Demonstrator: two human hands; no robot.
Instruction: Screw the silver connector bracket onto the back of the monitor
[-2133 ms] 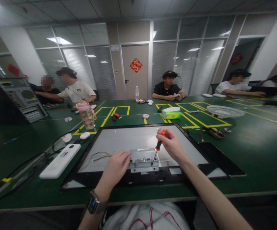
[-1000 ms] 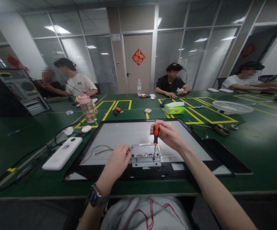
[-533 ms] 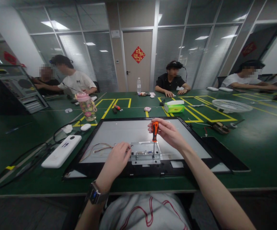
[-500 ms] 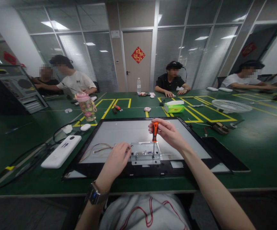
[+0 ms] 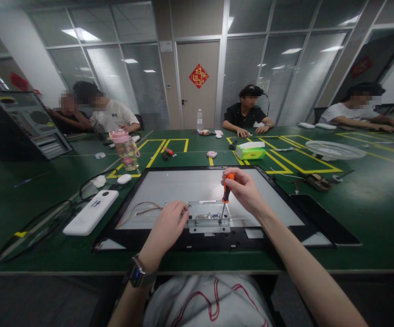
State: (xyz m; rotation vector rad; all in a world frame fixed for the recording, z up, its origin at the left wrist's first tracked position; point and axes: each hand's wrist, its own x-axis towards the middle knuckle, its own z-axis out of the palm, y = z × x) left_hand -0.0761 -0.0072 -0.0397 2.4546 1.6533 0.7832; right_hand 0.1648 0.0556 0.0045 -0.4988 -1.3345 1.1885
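Observation:
A flat display panel [image 5: 169,186] with a black frame lies on the table before me. On its near middle part is a metal bracket [image 5: 197,209] with connectors along its front. My right hand [image 5: 246,190] is closed round the handle of an orange and black screwdriver [image 5: 227,193]. The shaft leans, its tip down at the bracket's right front. My left hand [image 5: 169,225] has bent fingers against the bracket's left edge; its fingertips are partly hidden. Thin coloured wires [image 5: 145,206] run over the panel to the left of that hand.
Left of the panel lie a white power bank [image 5: 91,213] and black cables [image 5: 33,240]; a pink-lidded bottle [image 5: 126,152] stands behind. A dark flat slab [image 5: 326,222] lies right. Beyond are a tissue pack [image 5: 250,151], a white fan grille [image 5: 335,150] and several people at the table.
The screwdriver's handle has tilted to the right, with my right hand round it; the tip stays at the same part of the bracket. My left hand keeps its place. The view has shifted slightly.

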